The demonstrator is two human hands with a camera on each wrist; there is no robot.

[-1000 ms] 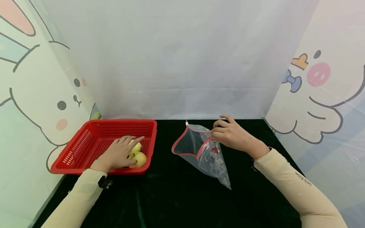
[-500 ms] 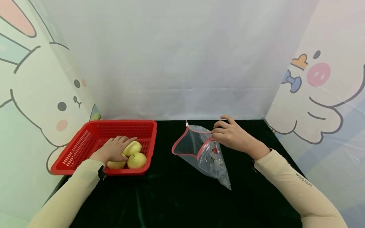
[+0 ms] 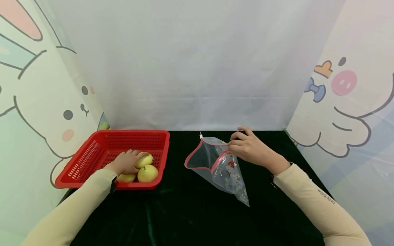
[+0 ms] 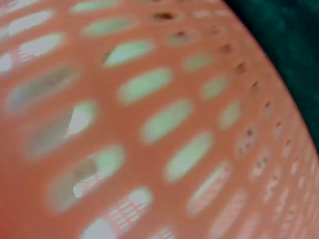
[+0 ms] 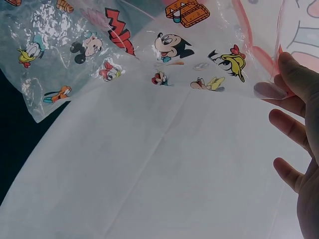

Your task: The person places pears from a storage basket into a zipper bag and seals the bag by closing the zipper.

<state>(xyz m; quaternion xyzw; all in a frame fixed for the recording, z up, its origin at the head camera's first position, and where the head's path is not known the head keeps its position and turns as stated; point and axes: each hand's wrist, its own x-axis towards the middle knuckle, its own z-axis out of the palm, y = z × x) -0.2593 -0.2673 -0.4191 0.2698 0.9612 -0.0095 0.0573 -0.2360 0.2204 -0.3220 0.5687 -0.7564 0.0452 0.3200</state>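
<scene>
My left hand [image 3: 125, 162] reaches into the red plastic basket [image 3: 165, 150], its fingers laid over the rear yellow pear [image 3: 147, 160]. A second pear [image 3: 148, 173] sits in front of that one, and a third pear [image 3: 127, 178] is partly hidden below the hand. I cannot tell whether the left fingers grip the rear pear. On the right, my right hand [image 3: 246, 147] pinches the pink-edged rim of a clear zip bag [image 3: 229, 177] printed with cartoon figures. The bag's mouth gapes toward the basket. In the right wrist view, thumb [image 5: 294, 69] and forefinger hold its edge.
Dark green cloth [image 3: 184, 215] covers the table. A pale curtain [image 3: 200, 68] stands behind, with printed cartoon panels [image 3: 344, 112] at both sides. The left wrist view is filled by the basket's slotted wall [image 4: 134, 129].
My left hand has drawn back leftward off the front pear, exposing the third one, then shifted slightly right onto the rear pear. The right hand and bag have stayed nearly still.
</scene>
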